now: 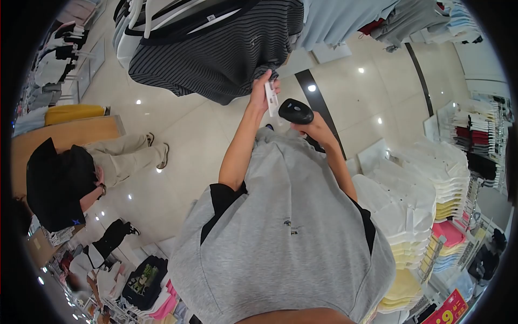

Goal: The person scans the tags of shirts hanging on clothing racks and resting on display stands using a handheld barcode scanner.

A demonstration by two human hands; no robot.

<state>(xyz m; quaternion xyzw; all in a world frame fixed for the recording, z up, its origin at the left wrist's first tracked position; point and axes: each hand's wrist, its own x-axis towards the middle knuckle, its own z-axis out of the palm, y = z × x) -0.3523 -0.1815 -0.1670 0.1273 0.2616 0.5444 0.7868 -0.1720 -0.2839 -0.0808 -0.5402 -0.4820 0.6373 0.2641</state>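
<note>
My left hand (261, 93) pinches a white price tag (271, 100) at the hem of a dark striped shirt (216, 59). The shirt hangs from a white hanger (171, 15) in front of me, and its gathered edge touches my fingers. In my right hand (315, 129) is a black barcode scanner (296, 111), my fingers wrapped round its handle. The scanner's head sits just right of the tag, a small distance apart from it. Much of the handle is hidden by my hand.
White shirts (399, 200) on a rack stand close on my right, above yellow ones (402, 291). Light blue garments (345, 21) hang ahead. A person in black (62, 181) stands at a wooden counter (54, 141) on the left; another person (97, 254) is farther back.
</note>
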